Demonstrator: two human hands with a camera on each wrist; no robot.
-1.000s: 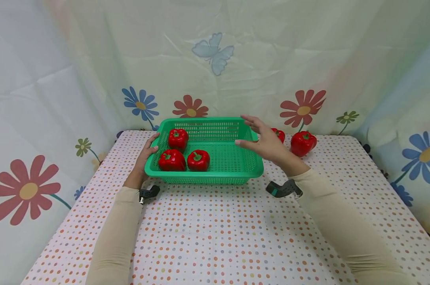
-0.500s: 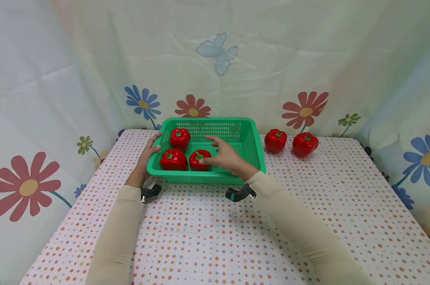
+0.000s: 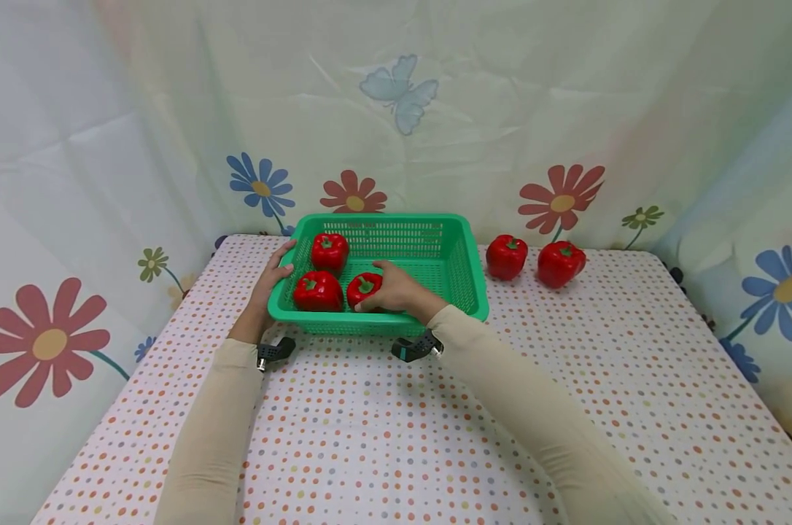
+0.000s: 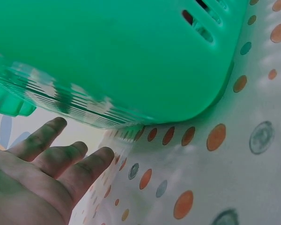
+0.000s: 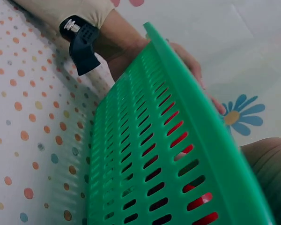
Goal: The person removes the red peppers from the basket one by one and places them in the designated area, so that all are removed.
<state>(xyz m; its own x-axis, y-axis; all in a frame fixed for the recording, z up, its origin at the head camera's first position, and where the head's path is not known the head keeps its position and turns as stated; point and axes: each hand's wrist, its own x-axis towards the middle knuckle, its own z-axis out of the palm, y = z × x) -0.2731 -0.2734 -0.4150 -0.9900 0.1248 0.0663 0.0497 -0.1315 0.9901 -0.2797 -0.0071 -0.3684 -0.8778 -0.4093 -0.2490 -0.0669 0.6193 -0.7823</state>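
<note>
A red pepper (image 3: 363, 285) sits in the green basket (image 3: 330, 318), grasped by the right hand (image 3: 399, 290) — apparently the gripping step. Left of that hand lie two more peppers (image 3: 319, 292); beyond, the left hand (image 3: 263, 293), fingers extended, flanks the basket. Any lift calls for a firm hold.

glossy peppers (image 3: 318, 293), smooth plstc bskt (image 3: 330, 317), matt cloth slvs (image 3: 202, 430)

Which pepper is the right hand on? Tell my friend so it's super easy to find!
Find the green basket on the dotted tablecloth. In its near row, go right from the left pepper to the next red pepper. That's it: the only one with the right hand curled around it.
</note>
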